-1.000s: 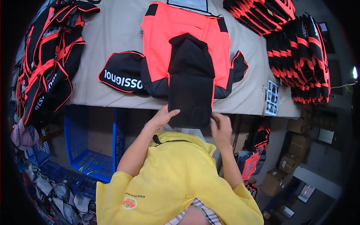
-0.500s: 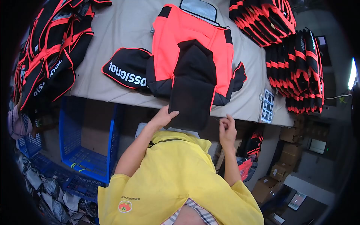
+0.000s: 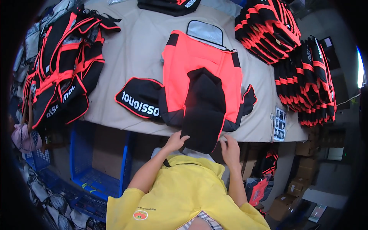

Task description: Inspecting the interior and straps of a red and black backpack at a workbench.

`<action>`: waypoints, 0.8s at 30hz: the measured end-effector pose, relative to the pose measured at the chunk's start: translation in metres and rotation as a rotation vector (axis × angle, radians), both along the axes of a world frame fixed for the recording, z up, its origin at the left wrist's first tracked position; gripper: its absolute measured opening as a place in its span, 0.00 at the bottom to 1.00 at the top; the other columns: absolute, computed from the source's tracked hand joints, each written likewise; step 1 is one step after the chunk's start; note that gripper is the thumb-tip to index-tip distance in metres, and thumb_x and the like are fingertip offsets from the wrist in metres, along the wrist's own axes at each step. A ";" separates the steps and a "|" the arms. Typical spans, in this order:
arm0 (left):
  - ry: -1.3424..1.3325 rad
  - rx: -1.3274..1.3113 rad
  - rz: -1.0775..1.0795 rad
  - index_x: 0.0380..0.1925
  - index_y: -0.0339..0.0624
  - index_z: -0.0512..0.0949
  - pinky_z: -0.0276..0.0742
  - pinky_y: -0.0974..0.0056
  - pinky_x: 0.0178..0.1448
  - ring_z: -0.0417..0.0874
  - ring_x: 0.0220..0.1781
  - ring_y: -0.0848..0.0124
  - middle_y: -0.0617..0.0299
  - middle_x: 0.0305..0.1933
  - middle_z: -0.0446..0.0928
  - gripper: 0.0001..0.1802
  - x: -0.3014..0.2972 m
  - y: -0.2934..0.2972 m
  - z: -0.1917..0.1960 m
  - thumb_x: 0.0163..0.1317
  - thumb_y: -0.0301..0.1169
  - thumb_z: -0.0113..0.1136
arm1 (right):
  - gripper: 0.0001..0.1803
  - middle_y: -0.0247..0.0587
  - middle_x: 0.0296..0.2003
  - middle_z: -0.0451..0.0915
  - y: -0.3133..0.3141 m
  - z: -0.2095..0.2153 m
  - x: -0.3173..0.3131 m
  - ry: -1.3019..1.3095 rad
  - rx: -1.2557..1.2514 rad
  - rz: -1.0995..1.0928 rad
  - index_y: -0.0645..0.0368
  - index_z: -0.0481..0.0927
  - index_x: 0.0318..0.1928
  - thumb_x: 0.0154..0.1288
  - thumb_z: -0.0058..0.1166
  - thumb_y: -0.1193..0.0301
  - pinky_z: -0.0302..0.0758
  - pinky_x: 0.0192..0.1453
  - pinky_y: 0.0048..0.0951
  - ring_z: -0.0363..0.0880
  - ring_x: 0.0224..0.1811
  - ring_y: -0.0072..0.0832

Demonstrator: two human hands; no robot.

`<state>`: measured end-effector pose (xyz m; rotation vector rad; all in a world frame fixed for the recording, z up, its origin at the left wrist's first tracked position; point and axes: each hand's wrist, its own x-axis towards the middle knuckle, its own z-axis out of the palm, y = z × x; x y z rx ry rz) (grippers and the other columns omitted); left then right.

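Note:
A coral-and-black bag [image 3: 203,53] lies on the cloth-covered table in front of me. Its black flap [image 3: 203,130] hangs past the table's near edge toward my body. My left hand [image 3: 177,142] is closed on the flap's left edge, thumb on top. Close by the flap's right edge is my right hand [image 3: 230,151], its fingers curled in a pinch; whether anything is between them I cannot make out. A silver-lined lid [image 3: 206,33] lies folded open at the bag's far end. A black side piece [image 3: 140,97] with coral piping spreads out to the left.
More coral-and-black bags [image 3: 63,73] are heaped at the table's left. Stacked bag pieces [image 3: 268,30] and folded ones [image 3: 306,80] lie at the right. A blue crate [image 3: 124,165] stands below the table, and cartons [image 3: 283,203] at lower right. Another person's pink sleeve [image 3: 27,138] shows far left.
My view has shifted, so the table and bag appear lower. My right hand has come nearer the flap's right edge. The left hand keeps its hold on the flap.

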<state>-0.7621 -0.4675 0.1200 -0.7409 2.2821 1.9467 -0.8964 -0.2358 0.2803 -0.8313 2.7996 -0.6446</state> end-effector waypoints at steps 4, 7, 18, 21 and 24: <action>-0.068 -0.078 -0.034 0.58 0.43 0.83 0.80 0.46 0.60 0.84 0.58 0.39 0.40 0.53 0.86 0.20 -0.005 -0.007 0.017 0.72 0.40 0.64 | 0.20 0.56 0.61 0.81 -0.082 -0.008 -0.050 0.237 -0.168 0.278 0.66 0.80 0.62 0.71 0.63 0.74 0.74 0.73 0.47 0.77 0.69 0.52; -0.219 -0.129 -0.077 0.56 0.44 0.84 0.80 0.43 0.59 0.85 0.56 0.39 0.39 0.51 0.86 0.20 -0.002 -0.015 0.030 0.71 0.44 0.65 | 0.21 0.58 0.63 0.80 -0.134 -0.027 -0.100 0.205 -0.270 0.326 0.68 0.79 0.62 0.71 0.62 0.74 0.73 0.74 0.47 0.77 0.69 0.53; 0.237 -0.708 0.123 0.52 0.35 0.83 0.83 0.50 0.53 0.87 0.52 0.47 0.42 0.52 0.85 0.17 -0.167 -0.073 0.149 0.75 0.38 0.60 | 0.10 0.59 0.38 0.85 -0.189 -0.103 -0.159 -0.267 -0.022 0.541 0.66 0.82 0.42 0.65 0.55 0.71 0.82 0.52 0.54 0.85 0.44 0.57; 0.062 -1.053 -0.067 0.58 0.32 0.80 0.83 0.50 0.53 0.87 0.51 0.50 0.42 0.52 0.83 0.20 -0.210 -0.070 0.095 0.73 0.35 0.59 | 0.12 0.65 0.43 0.84 -0.203 -0.131 -0.183 -0.364 -0.174 0.405 0.69 0.80 0.43 0.66 0.56 0.71 0.81 0.55 0.56 0.83 0.49 0.59; -0.261 -1.223 -0.287 0.55 0.31 0.81 0.84 0.53 0.52 0.87 0.49 0.57 0.48 0.44 0.82 0.19 -0.221 -0.065 0.066 0.70 0.32 0.58 | 0.17 0.76 0.51 0.78 -0.236 -0.148 -0.217 -0.312 -0.060 0.351 0.73 0.78 0.50 0.65 0.56 0.73 0.78 0.59 0.58 0.80 0.59 0.58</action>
